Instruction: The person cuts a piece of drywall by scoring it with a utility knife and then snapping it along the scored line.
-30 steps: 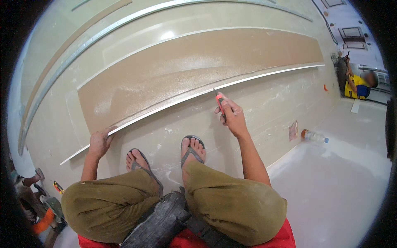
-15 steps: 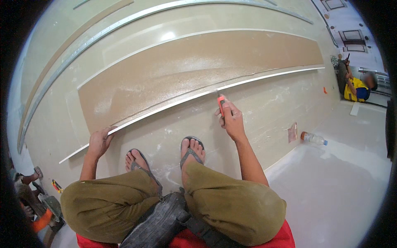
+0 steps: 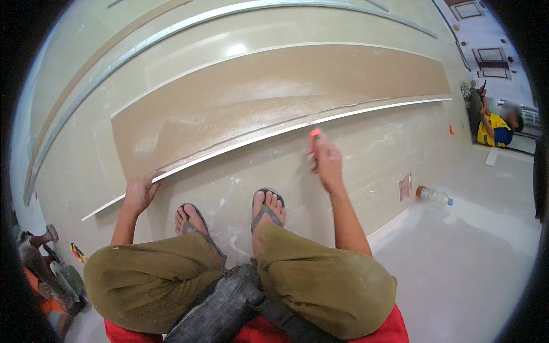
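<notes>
A long brown-faced plasterboard panel [image 3: 274, 80] lies across the floor in front of my feet. Along its near side runs a narrow strip with a white edge [image 3: 229, 144], which sticks out past the panel at the left. My left hand [image 3: 139, 196] grips this strip near its left end, fingers over the edge. In my right hand [image 3: 327, 161] is a red utility knife [image 3: 315, 135], held just on the near side of the strip, right of the middle. Motion blurs the right fingers and the knife, and its blade cannot be made out clearly.
Long metal channels [image 3: 251, 7] lie beyond the panel. A plastic bottle [image 3: 436, 195] rests at right by a reddish patch [image 3: 405, 187]. A person in a yellow vest [image 3: 495, 130] is at far right. Tools [image 3: 54, 274] lie at lower left, with a yellow-handled one [image 3: 78, 252].
My right hand with the utility knife has moved slightly right and back from the white edge toward me. The left hand keeps its hold on the strip.
</notes>
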